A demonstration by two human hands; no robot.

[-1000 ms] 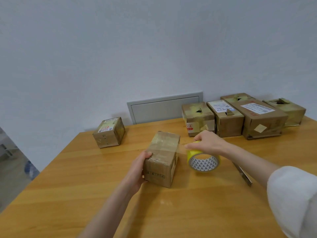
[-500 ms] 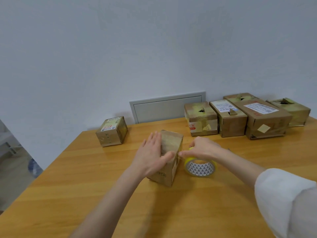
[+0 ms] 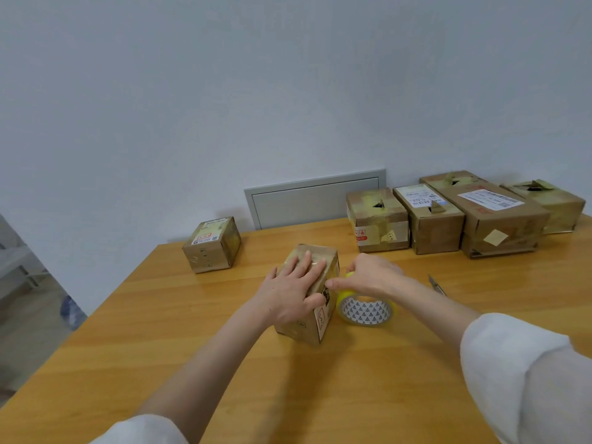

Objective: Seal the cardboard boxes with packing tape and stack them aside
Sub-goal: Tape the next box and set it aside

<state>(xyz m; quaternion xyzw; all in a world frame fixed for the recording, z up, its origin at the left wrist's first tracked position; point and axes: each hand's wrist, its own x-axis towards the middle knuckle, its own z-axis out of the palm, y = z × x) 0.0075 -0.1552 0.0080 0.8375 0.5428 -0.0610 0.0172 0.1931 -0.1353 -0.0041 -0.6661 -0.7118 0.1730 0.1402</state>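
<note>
Cardboard fills the head view: a small cardboard box [image 3: 298,330] stands in the middle of the wooden table [image 3: 352,379], its top glossy with clear tape. The left hand [image 3: 290,294] lies flat on that top, fingers straight and spread, pressing down, with the thumb over the near right edge. Just to the right of the box, almost touching it, a roll of packing tape [image 3: 366,312] stands on its rim, yellow at the edges with a triangle pattern inside the core. The right hand [image 3: 368,277] grips the upper part of the roll, fingers curled over it, one digit reaching toward the box's top corner. White sleeves cover both arms.

A utility knife [image 3: 437,285] lies on the table to the right of the right hand. Near the far left corner sits a small labelled box [image 3: 211,246], well apart. Along the wall at the back right, a row of taped boxes [image 3: 432,221] stands side by side. A grey wall panel [image 3: 315,201] shows behind the table.
</note>
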